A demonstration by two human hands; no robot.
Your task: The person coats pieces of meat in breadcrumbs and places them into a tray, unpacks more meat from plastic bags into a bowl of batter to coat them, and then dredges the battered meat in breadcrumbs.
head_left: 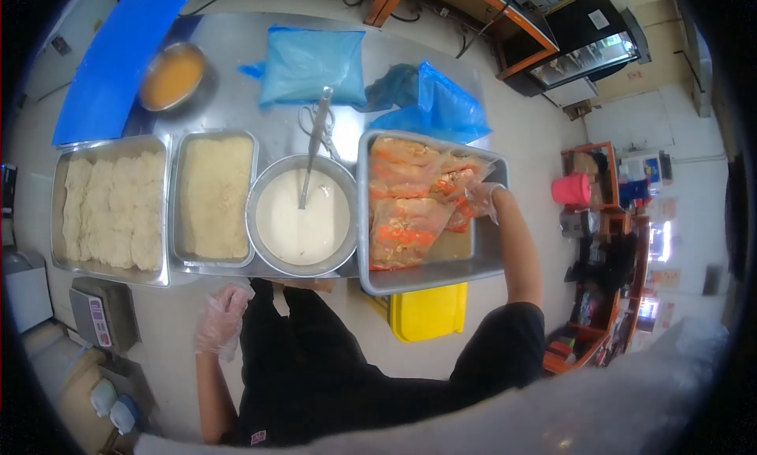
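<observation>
My right hand, in a clear plastic glove, reaches into the grey tub at its right side. Its fingers are closed at the edge of an orange-marinated piece of food with clear plastic film around it. More orange-marinated pieces lie to its left in the tub. My left hand, also gloved, hangs in front of the table edge with fingers curled in and nothing visible in them. Nearest to it are the bowl of white batter with a long-handled metal utensil and a tray of pale crumbs.
At the left stands a tray of pale breaded pieces. Behind are a bowl of orange liquid, a blue board, a blue bag, scissors and a crumpled blue bag. A yellow bin stands below the tub.
</observation>
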